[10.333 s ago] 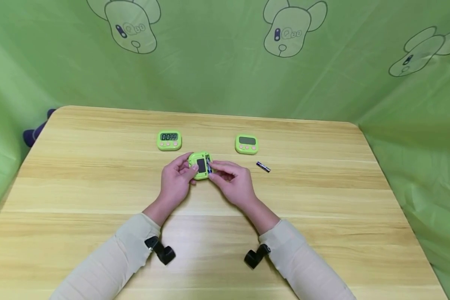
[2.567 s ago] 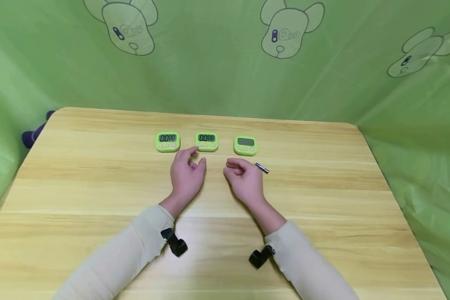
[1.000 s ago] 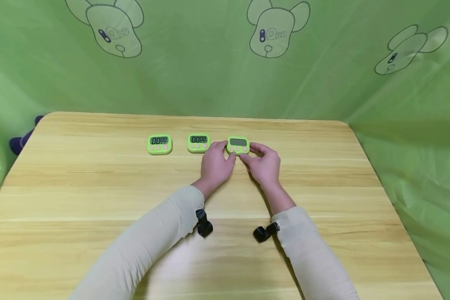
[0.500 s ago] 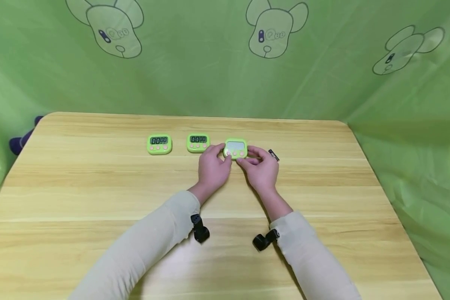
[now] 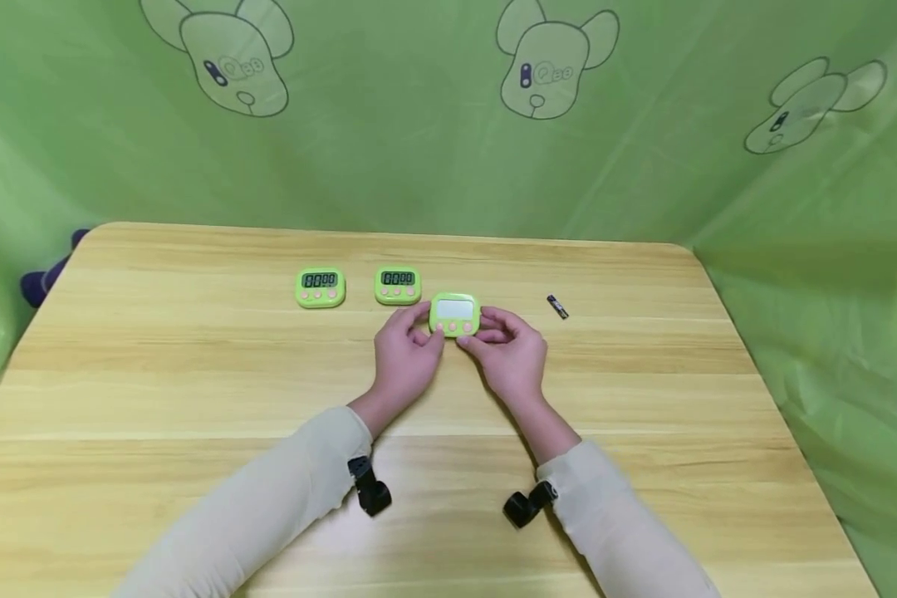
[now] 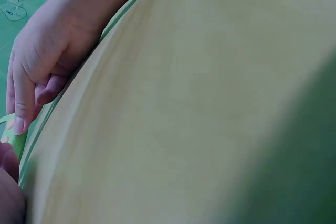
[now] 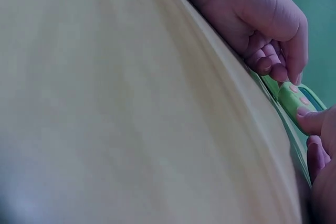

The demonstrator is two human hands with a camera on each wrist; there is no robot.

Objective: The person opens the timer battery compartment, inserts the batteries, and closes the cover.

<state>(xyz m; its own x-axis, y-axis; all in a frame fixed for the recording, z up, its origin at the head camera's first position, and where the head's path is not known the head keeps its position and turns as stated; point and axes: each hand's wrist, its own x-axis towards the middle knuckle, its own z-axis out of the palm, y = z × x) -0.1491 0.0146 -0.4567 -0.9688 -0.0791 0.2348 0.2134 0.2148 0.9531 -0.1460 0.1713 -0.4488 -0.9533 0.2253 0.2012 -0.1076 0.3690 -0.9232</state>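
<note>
Both hands hold a green digital timer (image 5: pixel 455 315) by its two sides, its pale screen and pink buttons facing up. My left hand (image 5: pixel 406 353) grips the left edge, thumb at the lower front corner. On the opposite side my right hand (image 5: pixel 510 353) pinches the right edge between thumb and fingers. The right wrist view shows the green timer (image 7: pixel 294 100) tilted between the two hands; in the left wrist view only a bit of the timer (image 6: pixel 19 142) appears. Its back is hidden.
Two more green timers, the left one (image 5: pixel 320 287) and the middle one (image 5: pixel 398 285), lie on the wooden table (image 5: pixel 194 357) with digits on their screens. A small dark battery (image 5: pixel 557 306) lies to the right. Green cloth (image 5: pixel 419 149) hangs behind.
Earlier a timer was held with its battery slot showing, then set down with digits on. Since then both hands have taken the right-hand timer, lifted it and drawn it nearer and leftward.
</note>
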